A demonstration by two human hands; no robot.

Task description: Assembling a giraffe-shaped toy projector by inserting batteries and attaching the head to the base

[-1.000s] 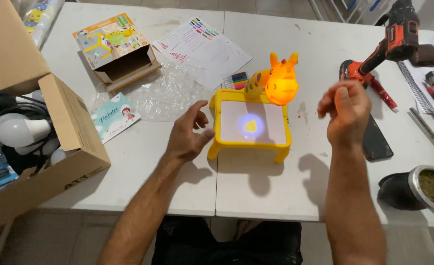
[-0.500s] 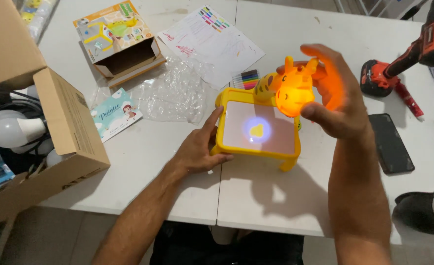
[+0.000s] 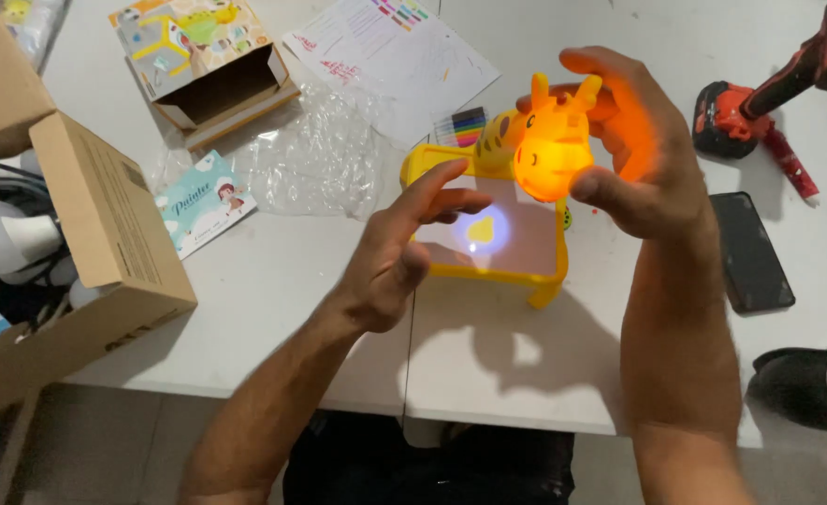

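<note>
The right hand [image 3: 633, 154] cups the glowing giraffe head [image 3: 546, 150] above the yellow tray [image 3: 544, 281]. The left hand [image 3: 399, 252], fingers spread and empty, should hold that tray steady.

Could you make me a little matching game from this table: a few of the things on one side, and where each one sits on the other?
Things:
1. glowing yellow giraffe-shaped projector head
2. flat black phone
3. open brown cardboard box
4. crumpled clear plastic wrap

Places:
A. at the table's left edge
B. cupped by the right hand
C. lying between the picture box and the yellow toy
D. on the table right of the right wrist

Pairs: 1-B, 2-D, 3-A, 4-C
</note>
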